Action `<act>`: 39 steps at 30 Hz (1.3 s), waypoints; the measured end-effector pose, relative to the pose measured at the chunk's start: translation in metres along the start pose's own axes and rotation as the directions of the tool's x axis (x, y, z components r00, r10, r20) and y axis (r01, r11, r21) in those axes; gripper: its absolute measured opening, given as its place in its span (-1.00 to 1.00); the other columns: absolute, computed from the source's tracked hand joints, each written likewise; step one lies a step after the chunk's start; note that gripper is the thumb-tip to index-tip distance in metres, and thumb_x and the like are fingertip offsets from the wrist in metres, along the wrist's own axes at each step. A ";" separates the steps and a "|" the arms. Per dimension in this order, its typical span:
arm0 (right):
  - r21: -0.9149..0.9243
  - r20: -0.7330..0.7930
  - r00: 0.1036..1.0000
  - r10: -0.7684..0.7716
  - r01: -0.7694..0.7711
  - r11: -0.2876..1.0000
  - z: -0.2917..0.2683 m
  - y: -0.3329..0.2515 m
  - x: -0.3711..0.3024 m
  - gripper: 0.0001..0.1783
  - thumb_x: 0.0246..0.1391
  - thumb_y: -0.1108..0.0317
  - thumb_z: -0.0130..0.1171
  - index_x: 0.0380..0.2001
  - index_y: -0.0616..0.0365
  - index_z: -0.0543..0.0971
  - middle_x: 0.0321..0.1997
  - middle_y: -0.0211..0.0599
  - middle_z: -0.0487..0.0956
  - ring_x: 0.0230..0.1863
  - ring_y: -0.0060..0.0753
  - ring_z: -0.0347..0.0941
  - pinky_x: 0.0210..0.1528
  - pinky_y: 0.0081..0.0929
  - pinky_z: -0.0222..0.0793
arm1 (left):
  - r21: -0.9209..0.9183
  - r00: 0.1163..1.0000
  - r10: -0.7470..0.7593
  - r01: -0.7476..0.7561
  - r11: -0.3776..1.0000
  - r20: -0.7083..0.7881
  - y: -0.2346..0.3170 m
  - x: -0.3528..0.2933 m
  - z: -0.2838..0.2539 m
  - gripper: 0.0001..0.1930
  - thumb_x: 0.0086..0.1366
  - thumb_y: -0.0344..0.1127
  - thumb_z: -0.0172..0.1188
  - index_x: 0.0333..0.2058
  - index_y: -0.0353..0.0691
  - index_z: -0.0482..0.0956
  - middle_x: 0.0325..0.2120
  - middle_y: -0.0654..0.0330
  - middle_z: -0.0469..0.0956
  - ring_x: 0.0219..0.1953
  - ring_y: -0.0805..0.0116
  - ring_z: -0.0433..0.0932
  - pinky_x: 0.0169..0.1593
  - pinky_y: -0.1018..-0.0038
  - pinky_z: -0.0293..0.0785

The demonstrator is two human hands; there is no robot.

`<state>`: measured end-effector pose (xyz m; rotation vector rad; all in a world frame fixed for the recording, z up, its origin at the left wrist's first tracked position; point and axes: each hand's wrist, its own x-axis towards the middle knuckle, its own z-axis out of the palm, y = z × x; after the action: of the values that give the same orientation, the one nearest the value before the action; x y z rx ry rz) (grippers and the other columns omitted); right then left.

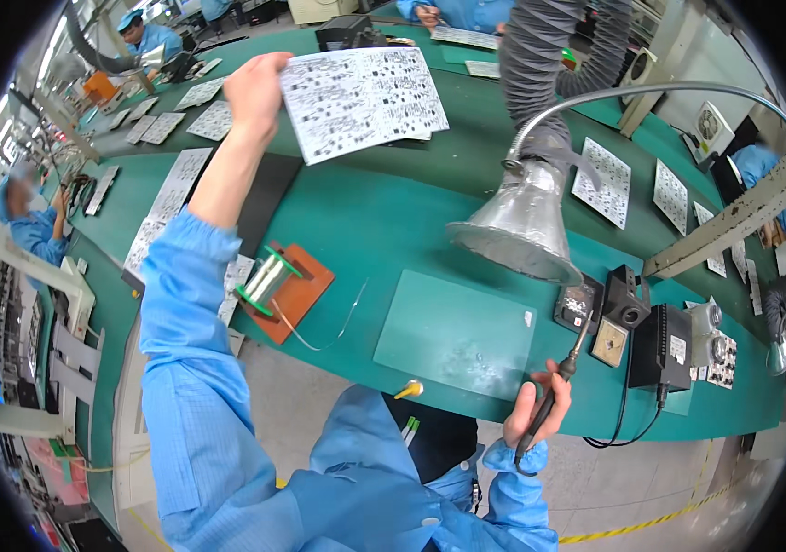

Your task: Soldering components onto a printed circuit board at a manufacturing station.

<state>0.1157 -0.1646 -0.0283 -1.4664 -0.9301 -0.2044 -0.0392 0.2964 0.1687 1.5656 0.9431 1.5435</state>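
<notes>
My left hand is stretched far forward, closed on the left edge of a white printed circuit board covered in dark component marks. The board is tilted over the dark green far strip of the bench. Low on the right, my right hand grips a soldering iron, its metal tip pointing up and away. A pale green work mat lies just left of that hand. On a brown base, a solder wire spool with green ends trails a loose strand.
A metal fume hood hangs on a ribbed hose over the bench. A black soldering station, an iron holder and a sponge tray stand at right. More boards lie around. Co-workers in blue sit beyond.
</notes>
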 end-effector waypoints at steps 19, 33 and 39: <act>-0.085 0.472 0.840 -0.267 0.345 0.935 0.003 -0.038 -0.008 -0.36 -0.29 0.28 0.51 -0.10 -0.12 0.40 -0.06 0.00 0.52 0.09 0.11 0.37 0.12 0.25 0.20 | -0.272 0.751 -0.614 0.660 0.700 0.243 -0.016 -0.284 -0.056 -0.79 0.23 -0.41 0.01 -0.31 -0.43 0.57 -0.47 0.25 0.55 -0.46 0.56 0.46 -0.34 0.65 0.36; -0.197 0.461 0.858 -0.227 0.349 0.916 -0.013 0.000 0.000 -0.48 -0.19 0.43 0.43 -0.13 0.13 0.42 -0.16 0.05 0.58 -0.07 0.12 0.48 0.00 -0.09 0.39 | 0.458 0.926 0.125 -0.289 0.841 0.356 -0.034 -0.288 -0.038 -0.84 0.02 -0.45 0.29 -0.38 -0.34 0.58 -0.49 0.10 0.52 -0.53 0.24 0.52 -0.50 0.45 0.42; -0.270 0.582 0.793 -0.181 0.398 0.877 -0.019 0.001 0.002 -0.42 -0.20 0.49 0.41 -0.06 0.15 0.39 -0.08 0.07 0.56 0.01 0.16 0.43 0.08 -0.05 0.32 | 0.450 0.913 0.076 -0.268 0.852 0.401 -0.063 -0.298 -0.052 -0.90 0.03 -0.55 0.25 -0.41 -0.32 0.55 -0.44 0.12 0.51 -0.54 0.28 0.50 -0.49 0.47 0.41</act>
<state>0.1254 -0.1809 -0.0253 -1.7729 -1.6697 -0.2100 -0.0949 0.0616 -0.0248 2.2733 1.0499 1.0930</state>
